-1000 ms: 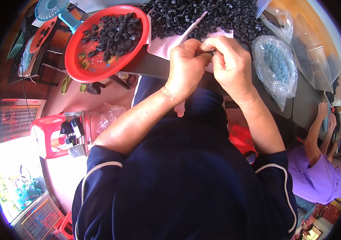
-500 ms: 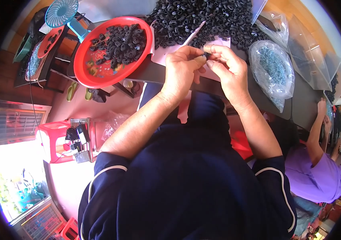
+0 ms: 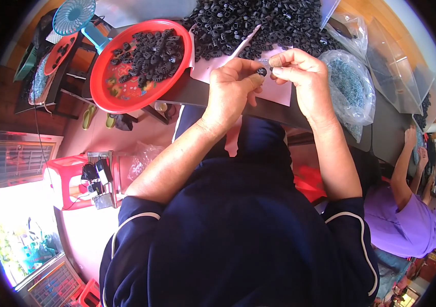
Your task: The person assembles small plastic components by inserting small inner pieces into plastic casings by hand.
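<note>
Between the thumb and forefinger of my left hand point(image 3: 232, 89) is a small black plastic part point(image 3: 262, 71), its rounded end poking out toward the right. A short gap away, my right hand point(image 3: 304, 77) is pinched on a tiny dark piece point(image 3: 271, 68), mostly covered by the fingertips. Both hands hover over a pale pink sheet point(image 3: 278, 92) at the table's near edge. Beyond them spreads a big heap of black plastic parts point(image 3: 248, 23). More such parts point(image 3: 154, 56) lie in a red basin point(image 3: 186, 61) at the left.
An open clear bag point(image 3: 370, 110) of small bluish pieces point(image 3: 348, 84) stands right of my right hand. A blue fan point(image 3: 74, 15) is behind the basin. Clear plastic panels point(image 3: 389, 71) lean at the far right. A person in purple point(image 3: 402, 220) works farther right along the table point(image 3: 397, 138).
My hands have parted: the right one moved a little to the right, away from the left. The black part in my left fingers now shows more.
</note>
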### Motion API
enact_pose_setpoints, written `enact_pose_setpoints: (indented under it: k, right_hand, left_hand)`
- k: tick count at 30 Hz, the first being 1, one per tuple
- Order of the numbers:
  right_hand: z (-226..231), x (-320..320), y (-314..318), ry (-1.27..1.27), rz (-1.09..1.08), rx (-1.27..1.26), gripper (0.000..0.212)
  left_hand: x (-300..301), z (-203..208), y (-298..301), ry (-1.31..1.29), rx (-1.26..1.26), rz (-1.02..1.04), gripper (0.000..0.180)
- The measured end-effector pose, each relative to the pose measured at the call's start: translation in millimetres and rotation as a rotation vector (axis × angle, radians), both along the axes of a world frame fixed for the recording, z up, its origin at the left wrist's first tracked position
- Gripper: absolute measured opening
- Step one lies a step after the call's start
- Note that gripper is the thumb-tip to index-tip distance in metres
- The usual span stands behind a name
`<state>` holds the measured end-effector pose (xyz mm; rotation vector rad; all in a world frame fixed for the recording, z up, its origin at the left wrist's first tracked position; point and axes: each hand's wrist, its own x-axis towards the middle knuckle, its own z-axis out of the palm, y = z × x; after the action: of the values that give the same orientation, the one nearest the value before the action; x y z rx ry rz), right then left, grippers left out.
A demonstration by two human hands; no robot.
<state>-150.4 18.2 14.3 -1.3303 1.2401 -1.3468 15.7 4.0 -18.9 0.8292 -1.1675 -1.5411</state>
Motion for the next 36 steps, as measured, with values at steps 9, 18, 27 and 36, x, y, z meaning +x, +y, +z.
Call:
enact_pose_setpoints:
  k: [9, 18, 27, 36]
  right_hand:
    - [11.0, -5.8, -7.3, 0.091, 0.190, 0.064, 0.015]
    - [9.3, -0.4, -12.7, 0.156, 0.184, 0.063, 0.013]
    - [2.1, 12.2, 4.4, 0.360, -0.001, -0.214, 0.016]
    - [-6.6, 27.6, 1.4, 0.635, -0.140, -0.561, 0.025]
  left_hand:
    - [1.9, 0.1, -1.6, -0.011, -0.037, -0.031, 0.014]
    - [1.5, -0.3, -0.2, -0.062, -0.022, -0.031, 0.015]
    - [-2.5, 2.2, 1.6, -0.090, 0.018, 0.016, 0.013]
    - [-6.0, -4.0, 1.1, -0.136, -0.005, 0.067, 0.012]
